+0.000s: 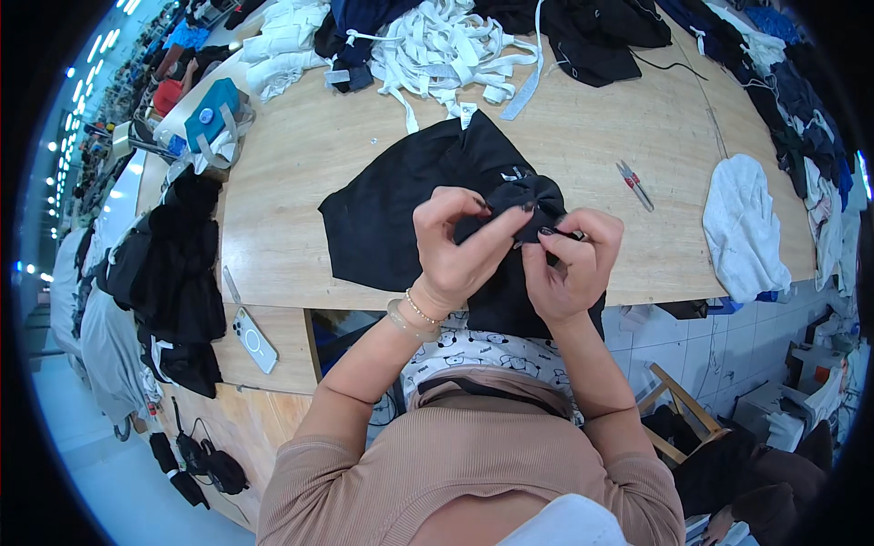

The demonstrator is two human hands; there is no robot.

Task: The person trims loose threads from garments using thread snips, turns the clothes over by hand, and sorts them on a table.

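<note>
Hands (458,247) (572,271) pinch black garment (391,214) near table's edge (669,292), bare wood (596,173) separating it from snips (636,187).

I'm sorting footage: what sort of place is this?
Probably a garment workshop: a pale wooden table bears a black cloth garment, a tangled heap of white fabric strips and red-and-silver metal snips.
</note>
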